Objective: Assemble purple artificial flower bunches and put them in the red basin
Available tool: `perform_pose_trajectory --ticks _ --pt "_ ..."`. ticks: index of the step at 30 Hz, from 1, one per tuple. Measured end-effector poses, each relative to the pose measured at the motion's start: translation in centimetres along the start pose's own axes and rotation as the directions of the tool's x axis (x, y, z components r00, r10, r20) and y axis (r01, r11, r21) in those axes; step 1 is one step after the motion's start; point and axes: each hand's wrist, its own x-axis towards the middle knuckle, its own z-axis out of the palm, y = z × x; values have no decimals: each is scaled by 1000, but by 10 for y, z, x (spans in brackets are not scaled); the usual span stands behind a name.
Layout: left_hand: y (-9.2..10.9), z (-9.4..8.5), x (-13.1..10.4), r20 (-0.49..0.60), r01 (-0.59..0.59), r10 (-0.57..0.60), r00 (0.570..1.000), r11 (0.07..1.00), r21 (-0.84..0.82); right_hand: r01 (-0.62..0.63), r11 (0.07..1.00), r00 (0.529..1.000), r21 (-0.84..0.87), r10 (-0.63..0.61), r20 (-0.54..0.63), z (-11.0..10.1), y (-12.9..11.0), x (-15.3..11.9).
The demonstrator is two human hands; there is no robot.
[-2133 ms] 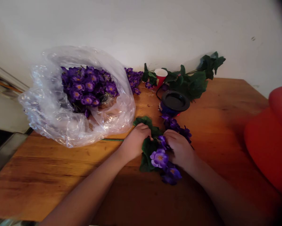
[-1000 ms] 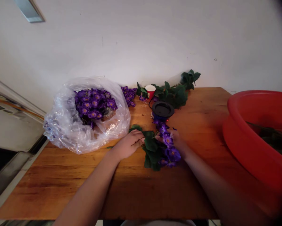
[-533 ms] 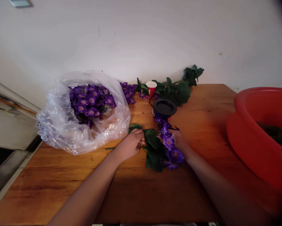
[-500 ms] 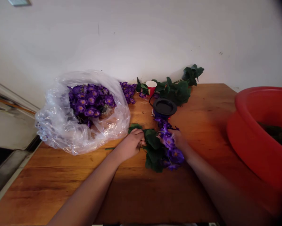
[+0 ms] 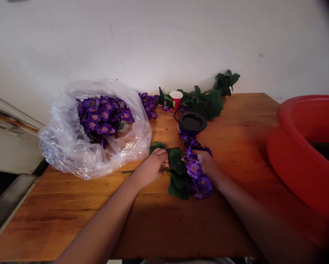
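Observation:
Low over the wooden table, my left hand is closed on the stem of green leaves, some of which stick out behind its fingers. My right hand is closed at the purple flowers, its fingertips partly hidden behind the petals. Leaves and flowers lie side by side between the two hands, the flowers on the right. Just beyond them stands a small pot with a black rim and a red light at its base.
On the wooden table, a clear plastic bag holds purple flowers at left. A red paper cup and leafy stems are along the wall. At right is a large red basin with dark greenery inside.
The purple flowers between my hands have shifted slightly left, and my right hand shows more clearly beside them. The whole view has tilted slightly. Both hands keep their grip.

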Motion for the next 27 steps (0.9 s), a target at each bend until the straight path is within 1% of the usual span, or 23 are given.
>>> perform_pose_trajectory --ticks 2,4,8,11,14,18,20,21,22,23,24,25,26,27 --pt "-1 1 0 -6 -6 6 1000 1000 12 18 1000 999 -18 -18 33 0 -3 0" --pt "-2 2 -1 -13 -9 9 1000 1000 22 27 1000 998 -1 -26 51 -1 -2 0" --pt "-2 0 -3 -31 -21 21 999 1000 -11 -21 994 998 110 13 68 -4 -1 1" --pt "3 -6 -5 -48 -35 31 998 997 -74 -2 985 998 170 -8 56 -8 -4 2" --pt "9 -11 -7 -69 -52 47 996 996 -68 16 988 1000 154 -17 6 -9 -10 1" --pt "14 -13 -9 -109 -42 44 993 999 19 49 982 997 181 -37 -68 -14 -17 -1" --pt "17 -14 -9 -134 -26 30 991 999 31 96 980 984 173 -67 -166 -22 -26 -3" --pt "18 -15 -9 -151 -17 21 988 1000 23 129 980 970 150 -93 -226 -28 -32 -6" --pt "21 -17 -9 -173 -7 8 985 1000 6 165 979 949 121 -125 -289 -35 -40 -10" --pt "23 -19 -9 -198 4 -8 980 1000 -21 208 974 919 87 -164 -359 -43 -48 -15" --pt "26 -22 -9 -228 15 -27 973 998 -56 254 965 877 61 -204 -434 -51 -58 -21" --pt "30 -26 -9 -260 26 -51 964 995 -99 307 951 815 35 -243 -527 -57 -67 -29" --pt "33 -29 -10 -295 33 -76 952 988 -148 364 932 723 5 -279 -632 -62 -74 -37" --pt "37 -33 -11 -336 34 -103 936 978 -204 420 907 606 -23 -299 -737 -63 -80 -46"
